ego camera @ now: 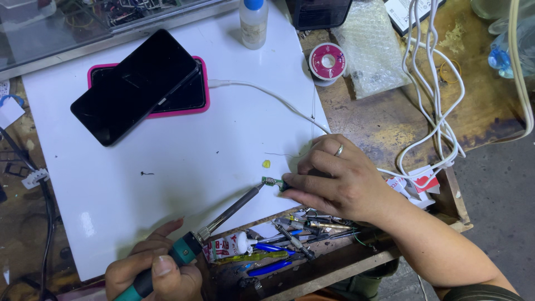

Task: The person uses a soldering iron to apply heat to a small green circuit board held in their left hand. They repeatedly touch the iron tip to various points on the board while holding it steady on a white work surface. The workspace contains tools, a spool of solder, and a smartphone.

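Observation:
My left hand (153, 270) grips the green-and-black handle of a soldering iron (223, 214), whose metal tip reaches a tiny green circuit board (271, 181) on the white mat (184, 150). My right hand (334, 178), with a ring on one finger, pinches that small board against the mat with its fingertips. A thin solder wire runs from a pink-labelled solder spool (327, 61) down toward my right hand. A small yellow blob (266, 164) lies just above the board.
A black phone (136, 86) lies across a pink-cased phone (192, 95) at the mat's upper left, with a white cable plugged in. A glue bottle (253, 22), bubble wrap (370, 50), white cables (440, 111) and a tray of small tools (290, 237) surround the mat.

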